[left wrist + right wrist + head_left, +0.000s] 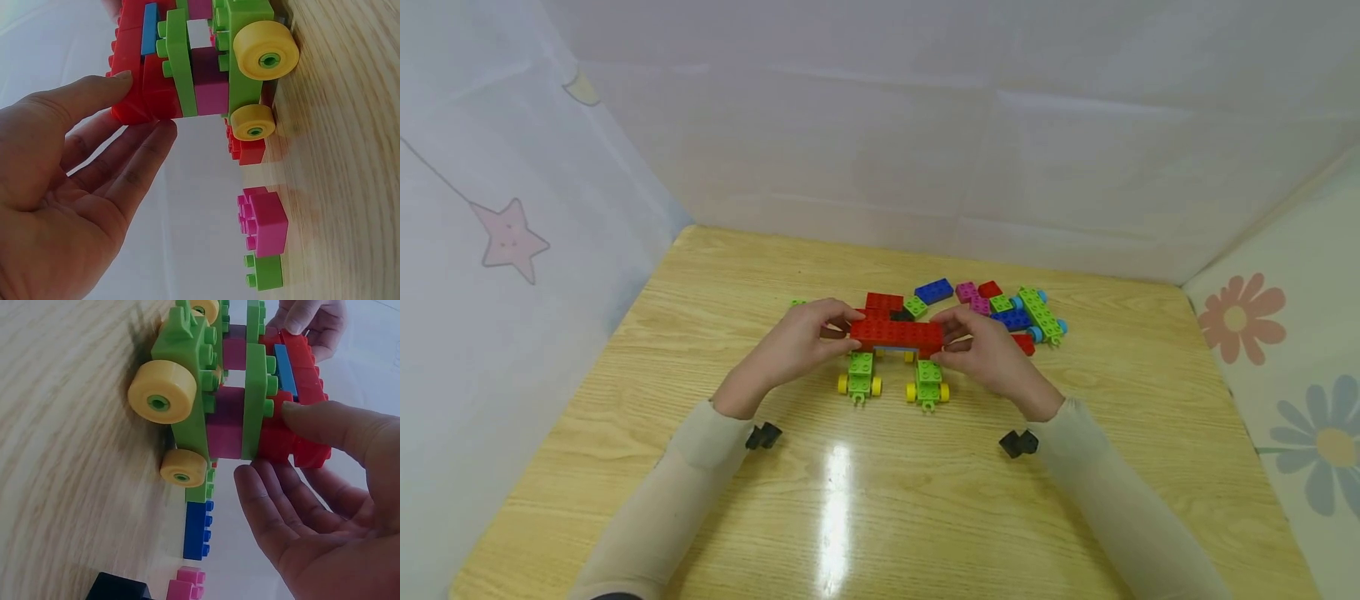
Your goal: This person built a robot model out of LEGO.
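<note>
A row of red bricks (897, 333) forms the top of a built block structure across the middle of the table. My left hand (801, 337) holds its left end, thumb on the near side and fingers behind. At the opposite end, my right hand (988, 346) grips the red bricks the same way. Two green wheeled bases (861, 375) with yellow wheels (162, 392) stand side by side underneath. In the left wrist view, purple bricks (210, 81) and upper green bricks (179, 62) are stacked between base and red top. A blue brick (150, 28) sits beneath the red row.
Loose bricks lie behind and right of the structure: a blue brick (934, 291), pink bricks (967, 292), a small green brick (915, 306) and a red brick (1024, 342). A green base with blue wheels (1040, 315) is at the far right. White cloth hangs behind the table.
</note>
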`<action>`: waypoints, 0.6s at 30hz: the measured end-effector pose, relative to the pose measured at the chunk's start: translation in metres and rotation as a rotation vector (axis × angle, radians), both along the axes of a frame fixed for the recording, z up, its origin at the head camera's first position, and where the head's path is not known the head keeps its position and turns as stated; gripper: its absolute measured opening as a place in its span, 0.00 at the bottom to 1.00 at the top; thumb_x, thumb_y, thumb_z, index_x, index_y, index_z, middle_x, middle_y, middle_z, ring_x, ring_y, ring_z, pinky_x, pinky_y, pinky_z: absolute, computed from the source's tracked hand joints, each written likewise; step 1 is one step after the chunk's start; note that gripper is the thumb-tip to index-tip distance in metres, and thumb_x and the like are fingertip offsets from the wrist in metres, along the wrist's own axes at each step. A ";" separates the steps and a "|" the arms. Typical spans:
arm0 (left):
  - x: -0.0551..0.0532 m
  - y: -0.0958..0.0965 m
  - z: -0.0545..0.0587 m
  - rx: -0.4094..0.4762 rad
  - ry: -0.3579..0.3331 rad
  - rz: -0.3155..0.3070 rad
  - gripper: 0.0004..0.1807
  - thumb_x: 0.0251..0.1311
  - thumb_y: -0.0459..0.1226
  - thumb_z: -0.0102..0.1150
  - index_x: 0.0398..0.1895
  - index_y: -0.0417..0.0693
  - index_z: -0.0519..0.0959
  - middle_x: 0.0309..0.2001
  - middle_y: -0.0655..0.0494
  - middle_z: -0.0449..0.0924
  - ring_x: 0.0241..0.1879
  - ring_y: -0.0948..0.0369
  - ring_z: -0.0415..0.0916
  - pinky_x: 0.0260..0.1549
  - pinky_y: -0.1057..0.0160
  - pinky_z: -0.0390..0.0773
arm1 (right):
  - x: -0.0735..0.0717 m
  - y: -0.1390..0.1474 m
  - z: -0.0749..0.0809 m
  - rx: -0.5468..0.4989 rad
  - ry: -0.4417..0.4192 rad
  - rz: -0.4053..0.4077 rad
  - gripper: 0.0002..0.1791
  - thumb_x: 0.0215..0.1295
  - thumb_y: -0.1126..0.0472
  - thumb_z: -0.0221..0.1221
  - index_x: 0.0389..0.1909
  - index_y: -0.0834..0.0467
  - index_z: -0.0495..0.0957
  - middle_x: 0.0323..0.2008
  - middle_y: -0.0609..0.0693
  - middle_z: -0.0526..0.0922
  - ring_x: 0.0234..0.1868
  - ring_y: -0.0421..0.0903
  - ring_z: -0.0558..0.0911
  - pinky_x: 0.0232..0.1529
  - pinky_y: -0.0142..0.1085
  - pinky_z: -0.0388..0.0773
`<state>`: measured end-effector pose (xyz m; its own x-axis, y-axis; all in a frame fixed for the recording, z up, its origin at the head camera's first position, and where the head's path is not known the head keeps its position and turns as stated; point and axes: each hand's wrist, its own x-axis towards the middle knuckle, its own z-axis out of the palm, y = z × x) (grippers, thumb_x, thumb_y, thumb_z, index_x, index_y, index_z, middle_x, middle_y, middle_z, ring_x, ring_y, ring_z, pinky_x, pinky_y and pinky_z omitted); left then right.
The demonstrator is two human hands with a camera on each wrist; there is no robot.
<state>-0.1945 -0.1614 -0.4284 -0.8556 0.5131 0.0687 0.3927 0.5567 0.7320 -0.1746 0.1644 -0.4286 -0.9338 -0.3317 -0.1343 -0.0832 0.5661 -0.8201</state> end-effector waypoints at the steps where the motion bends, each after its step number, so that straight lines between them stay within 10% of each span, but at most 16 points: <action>1: 0.000 0.000 0.000 -0.001 0.002 -0.002 0.20 0.75 0.35 0.73 0.67 0.41 0.85 0.63 0.46 0.89 0.59 0.48 0.90 0.60 0.48 0.91 | 0.000 -0.001 0.000 0.004 0.006 0.000 0.28 0.74 0.63 0.73 0.72 0.56 0.79 0.63 0.56 0.86 0.63 0.56 0.87 0.69 0.55 0.87; 18: 0.001 0.000 0.001 -0.029 0.018 -0.007 0.21 0.76 0.35 0.72 0.68 0.42 0.85 0.64 0.45 0.88 0.60 0.47 0.90 0.61 0.46 0.90 | -0.003 0.001 -0.001 0.029 0.061 0.024 0.20 0.77 0.54 0.73 0.64 0.53 0.84 0.58 0.51 0.90 0.60 0.51 0.90 0.66 0.53 0.89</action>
